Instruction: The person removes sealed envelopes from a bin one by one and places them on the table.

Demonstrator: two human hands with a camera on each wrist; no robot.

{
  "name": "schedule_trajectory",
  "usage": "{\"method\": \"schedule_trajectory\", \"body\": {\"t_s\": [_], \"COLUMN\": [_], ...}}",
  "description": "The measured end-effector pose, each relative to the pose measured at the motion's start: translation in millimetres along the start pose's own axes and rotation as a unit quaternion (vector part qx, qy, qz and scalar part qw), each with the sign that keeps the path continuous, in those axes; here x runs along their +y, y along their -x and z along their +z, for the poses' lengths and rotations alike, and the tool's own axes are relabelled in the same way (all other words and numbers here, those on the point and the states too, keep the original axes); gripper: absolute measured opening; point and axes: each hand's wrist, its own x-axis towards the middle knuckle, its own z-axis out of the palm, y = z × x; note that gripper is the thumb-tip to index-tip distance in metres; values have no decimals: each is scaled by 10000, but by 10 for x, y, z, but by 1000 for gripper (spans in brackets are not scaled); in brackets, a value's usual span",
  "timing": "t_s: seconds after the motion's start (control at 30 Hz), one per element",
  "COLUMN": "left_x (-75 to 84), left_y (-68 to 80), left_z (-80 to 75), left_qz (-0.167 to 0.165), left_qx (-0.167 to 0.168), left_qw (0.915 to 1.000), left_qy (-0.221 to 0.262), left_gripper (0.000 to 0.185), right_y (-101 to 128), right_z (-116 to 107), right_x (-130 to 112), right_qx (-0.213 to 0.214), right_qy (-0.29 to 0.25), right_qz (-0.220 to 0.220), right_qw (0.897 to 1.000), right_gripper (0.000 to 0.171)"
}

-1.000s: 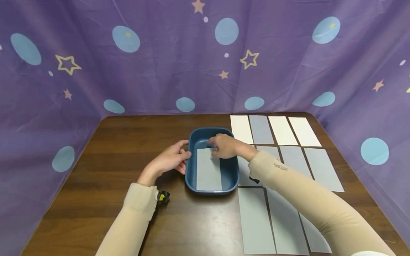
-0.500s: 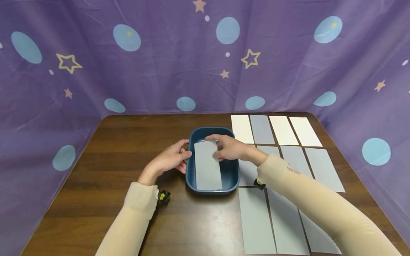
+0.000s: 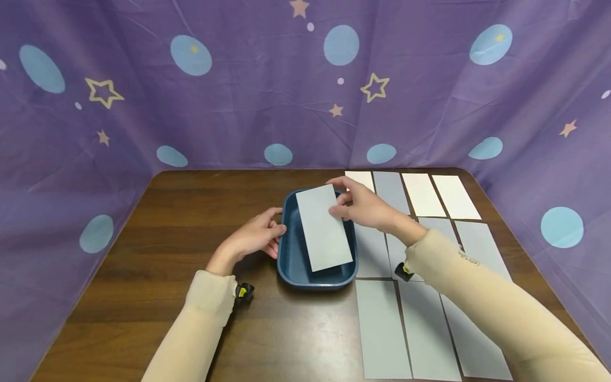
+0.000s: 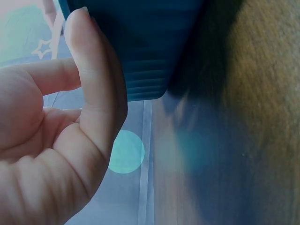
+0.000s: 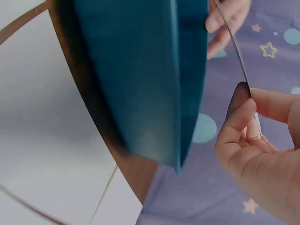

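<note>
The right hand (image 3: 363,207) pinches a pale grey card (image 3: 323,228) by its far right edge, thumb on the upper face and fingers behind. The card is held clear of the blue tray (image 3: 291,254), tilted, with its far end raised above the tray's far rim and its near end hanging over the tray's interior. In the right wrist view the card (image 5: 236,51) appears edge-on as a thin line, with the thumb (image 5: 236,122) pressed against it and the tray (image 5: 145,79) just beside.

The left hand (image 3: 253,239) rests against the left wall of the tray, fingers curled loosely round the rim and thumb at the far left corner. In the left wrist view a finger (image 4: 96,84) lies directly against the tray's ribbed outer wall (image 4: 140,70).

The tray stands on a dark brown wooden table (image 3: 191,223), near the middle. To the right of the tray, flat cards (image 3: 429,323) lie in rows on the tabletop: white and grey cards in the far row (image 3: 420,193), grey cards in the middle and near rows. Both forearms wear beige sleeves (image 3: 205,307). A purple cloth (image 3: 238,106) printed with blue dots and stars hangs behind and beside the table.
</note>
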Motion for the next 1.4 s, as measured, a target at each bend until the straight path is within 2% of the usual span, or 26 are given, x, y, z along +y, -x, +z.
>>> {"method": "schedule_trajectory", "body": {"t_s": [0.33,0.57,0.7,0.8,0.9,1.03,1.1,1.27,1.4], "left_x": [-10,1,3,4,18,44,45,37,19], "left_y": [-16,-4,-9,-20,-21,0,7,16,15], "left_z": [18,21,28,30,31,25,20,13,-5], "left_qz": [32,8,26,35,31,7,12,27,24], "left_qx": [-58,-31,-64,-97,-97,-49,-40,-65,-77], "left_qw": [9999,10000,10000,9999,9999,10000,10000,10000,10000], "left_qy": [80,31,54,49,27,-3,-13,0,-19], "left_gripper": [62,61,62,62,62,61,61,62,62], "right_y": [433,877,1190,1457,1744,2123,2298,2673,2874], "right_z": [-478,-847,-1068,-1226,-1377,-1567,-1651,-1752,-1700], "right_x": [-3,66,237,444,659,913,1049,1390,1573], "right_qx": [315,639,682,555,464,292,19,-760,-961], "right_qy": [286,871,1004,998,1322,1711,1749,1476,1169], "right_qz": [140,344,258,155,135,382,446,230,368], "right_qw": [9990,9936,9923,9933,9901,9841,9836,9859,9878], "right_gripper": [63,64,63,67,66,61,65,84,87]}}
